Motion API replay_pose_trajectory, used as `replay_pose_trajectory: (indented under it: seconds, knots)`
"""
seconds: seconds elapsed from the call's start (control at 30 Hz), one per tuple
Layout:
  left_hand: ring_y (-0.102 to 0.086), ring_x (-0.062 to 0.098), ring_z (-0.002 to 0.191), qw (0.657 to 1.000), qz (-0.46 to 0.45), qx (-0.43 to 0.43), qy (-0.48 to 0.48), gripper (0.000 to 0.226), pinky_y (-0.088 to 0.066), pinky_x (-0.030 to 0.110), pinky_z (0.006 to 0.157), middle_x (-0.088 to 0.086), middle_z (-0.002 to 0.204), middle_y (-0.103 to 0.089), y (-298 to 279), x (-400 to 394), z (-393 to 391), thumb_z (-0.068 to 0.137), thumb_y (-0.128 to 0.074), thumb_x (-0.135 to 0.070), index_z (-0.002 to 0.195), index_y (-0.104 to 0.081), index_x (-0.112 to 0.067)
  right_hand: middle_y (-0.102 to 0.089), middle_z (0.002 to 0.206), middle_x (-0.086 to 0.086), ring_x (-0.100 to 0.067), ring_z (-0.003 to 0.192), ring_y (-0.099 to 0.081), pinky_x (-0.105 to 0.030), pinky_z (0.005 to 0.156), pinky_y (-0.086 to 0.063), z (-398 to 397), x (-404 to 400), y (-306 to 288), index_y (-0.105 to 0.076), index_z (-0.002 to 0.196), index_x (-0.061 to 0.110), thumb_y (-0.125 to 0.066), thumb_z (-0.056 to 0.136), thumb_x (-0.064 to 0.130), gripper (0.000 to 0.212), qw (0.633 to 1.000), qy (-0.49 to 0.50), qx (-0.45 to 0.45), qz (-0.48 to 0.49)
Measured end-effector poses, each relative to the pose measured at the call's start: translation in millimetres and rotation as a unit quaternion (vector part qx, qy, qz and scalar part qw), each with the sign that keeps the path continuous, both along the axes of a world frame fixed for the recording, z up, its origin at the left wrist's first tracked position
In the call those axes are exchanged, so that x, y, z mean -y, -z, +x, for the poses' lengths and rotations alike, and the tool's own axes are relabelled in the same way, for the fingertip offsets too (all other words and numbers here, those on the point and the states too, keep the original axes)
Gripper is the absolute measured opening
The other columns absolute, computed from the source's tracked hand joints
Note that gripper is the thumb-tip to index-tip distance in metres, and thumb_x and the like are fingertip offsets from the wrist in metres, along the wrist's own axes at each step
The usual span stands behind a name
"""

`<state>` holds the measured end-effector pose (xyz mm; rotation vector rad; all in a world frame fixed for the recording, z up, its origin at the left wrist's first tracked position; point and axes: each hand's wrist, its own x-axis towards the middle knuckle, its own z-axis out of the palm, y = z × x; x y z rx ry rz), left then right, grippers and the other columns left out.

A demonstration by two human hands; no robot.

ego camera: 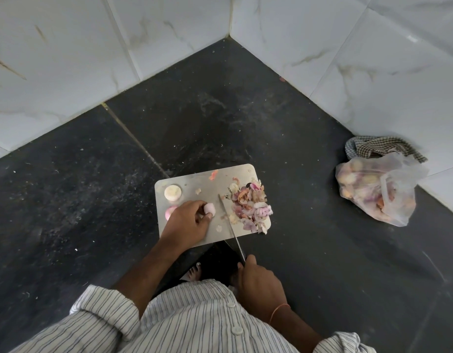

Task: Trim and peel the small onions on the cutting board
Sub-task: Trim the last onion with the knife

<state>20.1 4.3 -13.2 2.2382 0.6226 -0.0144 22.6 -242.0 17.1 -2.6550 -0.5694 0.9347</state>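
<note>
Right at the centre of the steel cutting board [195, 180], a peeled pink onion [210, 209] sits pinched between the fingertips of the left hand [188, 222], thumb and fingers curled round it. Just beside it on the right, the knife [229, 222] lies with its blade on edge, tip pointing up the board, close to the onion but a sliver apart. The right hand [258, 284] wraps the handle off the board's near edge, fingers closed tight round it, an orange thread [277, 312] on the wrist.

On the board's left side, a pale trimmed onion [173, 192] sits cut face up, and a pinker one [170, 212] peeks out just behind the left hand. On the right edge, a heap of papery purple peels [251, 206] spills towards the rim.

The board rests on a dark stone counter [93, 187] in a corner of white marbled wall tiles [67, 59]. Well off to the right, a clear plastic bag of unpeeled onions [373, 189] leans against a checked cloth [373, 147]. Striped shirt sleeves [105, 314] are rolled up.
</note>
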Motion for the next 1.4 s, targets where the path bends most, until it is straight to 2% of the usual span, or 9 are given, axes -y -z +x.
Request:
replay_pose_trajectory:
  seconds: [0.3,0.5,0.73,0.87,1.0,1.07,1.2,1.33,1.4]
  knots:
    - [-0.067,0.003,0.097,1.0,-0.014,-0.017,0.008,0.028,-0.059,0.029,0.09,-0.015,0.112,-0.07,-2.1,2.6,0.3,0.098,-0.071,-0.041,0.122,-0.07,-0.028,-0.063,0.072,0.003,-0.015,0.06,-0.062,-0.038,0.056,-0.052,17.6,7.9,7.5,-0.043,0.096,0.027,-0.032,0.112,0.047,0.028,0.996,0.056,0.033,0.059]
    - [-0.067,0.011,0.105,0.998,0.009,-0.058,0.024,0.031,-0.059,0.037,0.096,-0.007,0.122,-0.072,-13.2,2.3,10.0,0.101,-0.064,-0.039,0.129,-0.067,-0.025,-0.063,0.069,0.0,-0.011,0.058,-0.057,-0.049,0.065,-0.052,26.2,10.1,10.6,-0.058,0.086,0.019,-0.042,0.108,0.054,0.044,0.969,0.165,-0.05,0.174]
    - [-0.071,0.017,0.103,0.987,0.107,-0.089,0.074,0.035,-0.059,0.041,0.091,-0.009,0.115,-0.075,-25.4,-6.3,2.8,0.101,-0.056,-0.047,0.132,-0.06,-0.032,-0.06,0.065,0.004,-0.02,0.059,-0.062,-0.044,0.058,-0.052,36.0,3.4,5.5,-0.045,0.092,0.026,-0.028,0.111,0.055,0.038,0.993,0.053,0.091,0.056]
    - [-0.069,0.02,0.113,0.981,0.149,-0.094,0.087,0.04,-0.054,0.039,0.091,-0.011,0.123,-0.072,-30.0,-10.2,-6.9,0.101,-0.056,-0.048,0.139,-0.055,-0.037,-0.07,0.078,0.004,-0.024,0.07,-0.072,-0.041,0.063,-0.058,43.5,-8.2,6.4,-0.046,0.109,0.026,-0.028,0.11,0.056,0.036,0.988,0.0,0.153,-0.008]
    - [-0.062,0.018,0.119,0.981,0.187,-0.007,0.059,0.054,-0.052,0.039,0.093,-0.014,0.131,-0.063,-33.7,-16.3,-23.8,0.094,-0.066,-0.056,0.144,-0.053,-0.038,-0.073,0.088,0.005,-0.022,0.074,-0.073,-0.033,0.055,-0.047,50.1,-15.1,4.4,-0.048,0.114,0.027,-0.028,0.109,0.058,0.037,0.983,-0.038,0.173,-0.043]
    - [-0.049,0.021,0.133,0.975,0.218,0.028,0.031,0.078,-0.044,0.047,0.106,-0.01,0.144,-0.051,-29.9,-22.3,-39.1,0.084,-0.074,-0.068,0.15,-0.047,-0.036,-0.072,0.097,0.006,-0.021,0.079,-0.073,-0.034,0.057,-0.048,53.5,-17.5,2.6,-0.051,0.115,0.027,-0.03,0.109,0.059,0.039,0.982,-0.05,0.173,-0.055]
    - [-0.017,0.03,0.162,0.981,0.193,-0.008,-0.029,0.131,-0.019,0.062,0.127,0.0,0.175,-0.016,-11.2,-39.5,-64.8,0.065,-0.078,-0.089,0.167,-0.023,-0.026,-0.068,0.109,0.006,-0.022,0.085,-0.072,-0.035,0.062,-0.05,56.3,-20.0,-2.5,-0.056,0.114,0.027,-0.038,0.107,0.061,0.039,0.982,-0.06,0.17,-0.063]
    - [0.003,0.03,0.167,0.983,0.177,-0.051,-0.013,0.149,-0.004,0.066,0.129,-0.001,0.181,0.008,4.1,-49.4,-66.6,0.059,-0.067,-0.101,0.172,-0.001,-0.029,-0.062,0.107,0.008,-0.018,0.088,-0.066,-0.031,0.064,-0.05,58.7,-33.3,-11.9,-0.057,0.11,0.028,-0.048,0.104,0.055,0.029,0.975,-0.081,0.205,0.033]
    - [0.007,0.028,0.167,0.984,0.171,-0.052,-0.009,0.15,0.0,0.065,0.13,-0.002,0.181,0.01,7.4,-54.7,-59.5,0.058,-0.065,-0.103,0.172,0.003,-0.031,-0.058,0.118,0.006,-0.019,0.099,-0.062,-0.034,0.077,-0.056,58.4,-51.8,-13.3,-0.054,0.126,0.028,-0.052,0.104,0.046,0.028,0.971,-0.129,0.171,0.102]
